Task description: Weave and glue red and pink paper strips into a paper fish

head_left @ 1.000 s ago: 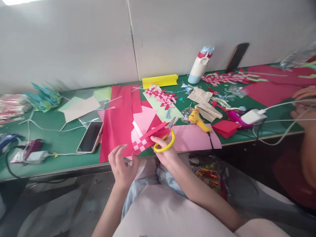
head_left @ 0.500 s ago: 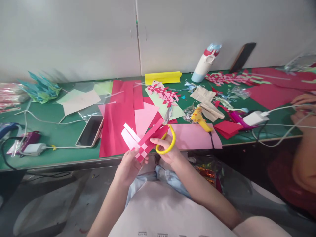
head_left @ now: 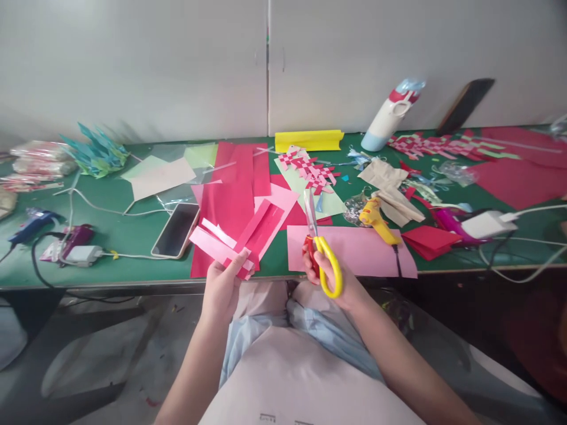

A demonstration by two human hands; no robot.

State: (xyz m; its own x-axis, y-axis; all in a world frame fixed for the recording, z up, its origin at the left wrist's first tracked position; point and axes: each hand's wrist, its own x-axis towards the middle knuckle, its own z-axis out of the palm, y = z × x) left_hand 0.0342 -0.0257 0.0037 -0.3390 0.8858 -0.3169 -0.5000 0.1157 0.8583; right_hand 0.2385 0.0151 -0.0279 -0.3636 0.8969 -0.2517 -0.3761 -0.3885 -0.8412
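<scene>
Over a green table (head_left: pixel 110 236), the left hand (head_left: pixel 222 289) pinches crossed pink and red paper strips (head_left: pixel 253 226) at their near end. The right hand (head_left: pixel 349 289) grips scissors (head_left: pixel 311 218) to their right, apart, blades pointing away from the body.

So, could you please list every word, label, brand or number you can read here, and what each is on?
No text can be read.
Shirt: small dark marks, perhaps lettering, at the bottom edge of the picture; too blurred and cut off to read.
Yellow glue gun: small marks, too blurred to tell whether they are letters.
Scissors, paper strips, smartphone: no lettering made out.
</scene>
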